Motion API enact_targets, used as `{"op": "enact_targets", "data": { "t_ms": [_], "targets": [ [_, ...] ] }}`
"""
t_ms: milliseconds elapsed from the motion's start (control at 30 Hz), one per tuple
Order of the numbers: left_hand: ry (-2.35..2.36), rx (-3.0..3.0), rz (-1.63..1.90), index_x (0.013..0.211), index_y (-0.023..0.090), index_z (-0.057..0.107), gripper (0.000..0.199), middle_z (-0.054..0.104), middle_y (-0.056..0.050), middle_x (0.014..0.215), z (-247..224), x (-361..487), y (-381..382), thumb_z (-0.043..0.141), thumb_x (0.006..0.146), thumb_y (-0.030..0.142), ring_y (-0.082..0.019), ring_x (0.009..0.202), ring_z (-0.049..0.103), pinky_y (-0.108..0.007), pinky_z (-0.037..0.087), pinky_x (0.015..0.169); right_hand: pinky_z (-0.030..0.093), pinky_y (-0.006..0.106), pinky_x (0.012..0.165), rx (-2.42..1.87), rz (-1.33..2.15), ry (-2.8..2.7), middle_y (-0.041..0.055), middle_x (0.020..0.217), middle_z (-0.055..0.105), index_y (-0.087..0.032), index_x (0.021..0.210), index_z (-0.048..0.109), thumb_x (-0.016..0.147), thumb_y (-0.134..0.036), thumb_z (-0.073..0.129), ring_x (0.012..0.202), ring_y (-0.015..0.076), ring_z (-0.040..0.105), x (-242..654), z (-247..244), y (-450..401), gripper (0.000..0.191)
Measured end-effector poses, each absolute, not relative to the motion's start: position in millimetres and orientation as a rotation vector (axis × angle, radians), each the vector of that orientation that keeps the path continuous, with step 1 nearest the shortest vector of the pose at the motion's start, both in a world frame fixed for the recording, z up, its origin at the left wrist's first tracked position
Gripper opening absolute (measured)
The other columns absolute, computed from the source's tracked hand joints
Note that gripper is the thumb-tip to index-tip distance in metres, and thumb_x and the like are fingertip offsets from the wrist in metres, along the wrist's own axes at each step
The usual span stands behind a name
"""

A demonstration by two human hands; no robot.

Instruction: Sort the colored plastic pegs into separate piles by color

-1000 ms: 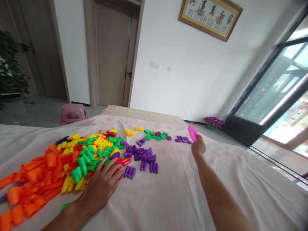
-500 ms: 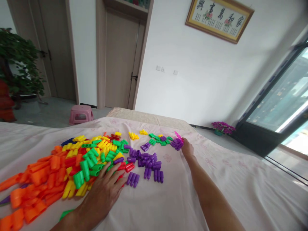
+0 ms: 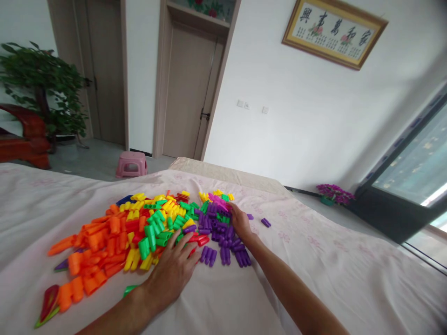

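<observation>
A mixed heap of plastic tube-shaped building pieces lies on the cloth. Orange pieces (image 3: pixel 94 242) fill its left part, with yellow pieces (image 3: pixel 132 258) and green pieces (image 3: pixel 152 237) in the middle. Fingers slightly spread, my left hand (image 3: pixel 174 267) rests at the heap's near edge, touching red pieces (image 3: pixel 200 239); it grips nothing. At the right side of the purple pieces (image 3: pixel 226 237), my right hand (image 3: pixel 240 223) has its fingers around the end of a bright pink plastic piece (image 3: pixel 219 201). Its fingertips are partly hidden, and the pink piece's full shape is unclear.
A pale flowered cloth (image 3: pixel 314 260) covers the surface. One purple piece (image 3: pixel 266 222) lies apart at the right. Beyond the surface are a pink stool (image 3: pixel 132 164), a leafy plant (image 3: pixel 45 88), a wooden chair (image 3: pixel 28 135) and a pot of purple flowers (image 3: pixel 333 193).
My right hand has swept left with the pink piece, pushing green and purple pieces against the heap. A purple piece stays behind at the right. The left hand stays beside the heap; the view has shifted left.
</observation>
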State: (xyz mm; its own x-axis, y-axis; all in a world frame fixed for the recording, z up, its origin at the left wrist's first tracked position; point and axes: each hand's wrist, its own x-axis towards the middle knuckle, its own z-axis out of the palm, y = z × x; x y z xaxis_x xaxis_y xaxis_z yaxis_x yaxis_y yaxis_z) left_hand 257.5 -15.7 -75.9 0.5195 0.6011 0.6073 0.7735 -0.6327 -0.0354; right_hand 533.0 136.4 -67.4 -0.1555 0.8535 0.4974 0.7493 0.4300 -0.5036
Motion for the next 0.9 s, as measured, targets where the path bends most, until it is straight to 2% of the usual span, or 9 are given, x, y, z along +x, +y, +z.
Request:
{"op": "enact_targets", "data": {
  "t_ms": [200,300,433,533,733,900],
  "targets": [
    [-1.162,-2.481,-0.761,0.111,0.027,0.069,0.021,0.069,-0.004,0.109,-70.9,255.1,-19.0,0.057,0.094,0.026,-0.023,0.124,0.052,-0.051,0.017,0.119,0.051,0.035,0.097,-1.198,0.197,-1.956,0.0042,0.12,0.072,-0.024,0.13,0.061,0.097,-0.029,0.039,0.108,0.0218,0.068,503.2,-51.0,120.6,0.04],
    [-1.19,-2.51,-0.731,0.109,0.025,0.069,0.02,0.068,-0.004,0.107,-68.6,255.8,-20.5,0.054,0.096,0.025,-0.022,0.119,0.054,-0.052,0.019,0.119,0.049,0.038,0.098,-1.435,0.059,-1.741,0.0102,0.123,0.07,-0.018,0.132,0.06,0.096,-0.025,0.037,0.11,0.0241,0.066,525.8,-36.8,143.5,0.043],
    [-1.248,-2.548,-0.66,0.114,0.024,0.067,0.024,0.068,-0.005,0.109,-65.4,259.0,-21.8,0.053,0.095,0.022,-0.022,0.115,0.056,-0.052,0.02,0.119,0.049,0.04,0.092,-1.881,-0.013,-1.481,0.0145,0.113,0.071,-0.017,0.138,0.055,0.095,-0.02,0.035,0.104,0.0267,0.068,555.9,-26.0,178.6,0.047],
    [-1.257,-2.539,-0.638,0.12,0.024,0.065,0.028,0.067,-0.007,0.11,-65.0,261.2,-22.1,0.054,0.094,0.023,-0.024,0.115,0.056,-0.053,0.019,0.12,0.048,0.038,0.09,-1.975,0.018,-1.471,0.0155,0.11,0.071,-0.016,0.137,0.055,0.094,-0.018,0.038,0.103,0.0263,0.068,554.3,-30.0,199.6,0.047],
    [-1.254,-2.542,-0.592,0.117,0.021,0.066,0.026,0.067,-0.009,0.111,-68.9,262.9,-20.2,0.053,0.095,0.025,-0.025,0.118,0.055,-0.055,0.02,0.119,0.048,0.035,0.091,-1.853,0.076,-1.679,0.0113,0.115,0.071,-0.022,0.13,0.061,0.092,-0.018,0.044,0.107,0.0252,0.066,507.8,-42.7,229.6,0.041],
    [-1.272,-2.542,-0.561,0.118,0.021,0.066,0.028,0.067,-0.01,0.114,-69.5,263.5,-19.3,0.049,0.097,0.026,-0.025,0.12,0.053,-0.055,0.019,0.119,0.049,0.033,0.091,-1.488,0.181,-1.979,0.0069,0.114,0.073,-0.023,0.121,0.065,0.094,-0.021,0.042,0.105,0.0223,0.067,469.2,-42.2,216.3,0.035]
  ]
}}
